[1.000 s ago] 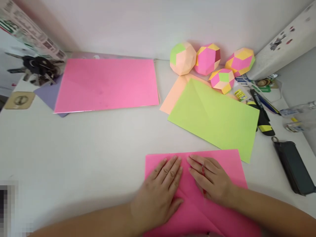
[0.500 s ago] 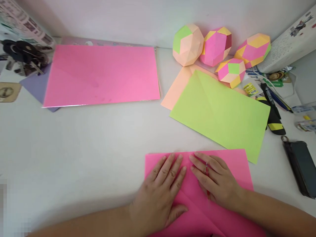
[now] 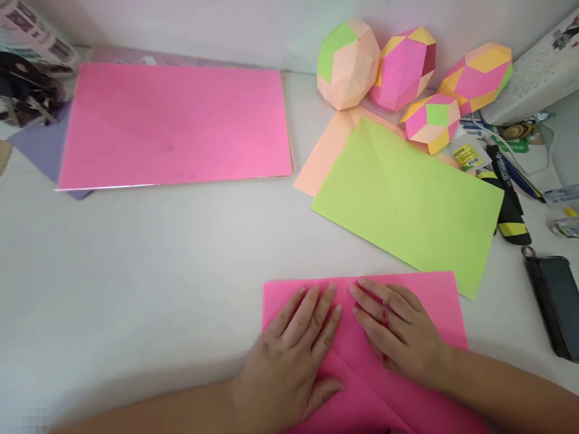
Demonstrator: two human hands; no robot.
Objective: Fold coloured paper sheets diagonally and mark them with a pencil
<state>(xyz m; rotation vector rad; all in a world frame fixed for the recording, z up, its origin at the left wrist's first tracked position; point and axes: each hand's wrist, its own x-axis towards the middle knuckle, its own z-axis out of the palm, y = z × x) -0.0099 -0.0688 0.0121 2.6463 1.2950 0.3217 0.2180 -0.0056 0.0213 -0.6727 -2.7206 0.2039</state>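
Note:
Pink paper point(image 3: 425, 295) lies on the desk in front of me, with a fold or layer edge running diagonally through its lower part. My left hand point(image 3: 294, 355) rests flat on its left half, fingers stretched and thumb out to the side. On the right half lies my right hand point(image 3: 398, 331), its fingers pointing left and pressing on the sheet. A slim red tool point(image 3: 385, 316) with a silvery tip is tucked between the fingers of that hand; its exact kind is hidden. The sheet's lower edge runs out of view.
Beyond the pink paper lie a green sheet point(image 3: 407, 193) and a peach sheet point(image 3: 319, 157). Several faceted paper shapes point(image 3: 348, 66) stand behind them. A pink stack point(image 3: 176, 126) is at the back left, over a purple sheet point(image 3: 38, 141). At right are a phone point(image 3: 554, 304) and a black-and-yellow cutter point(image 3: 513, 223).
The camera view has tilted slightly, so the far things sit higher and more spread out. Both hands stay nearly in place on the pink paper.

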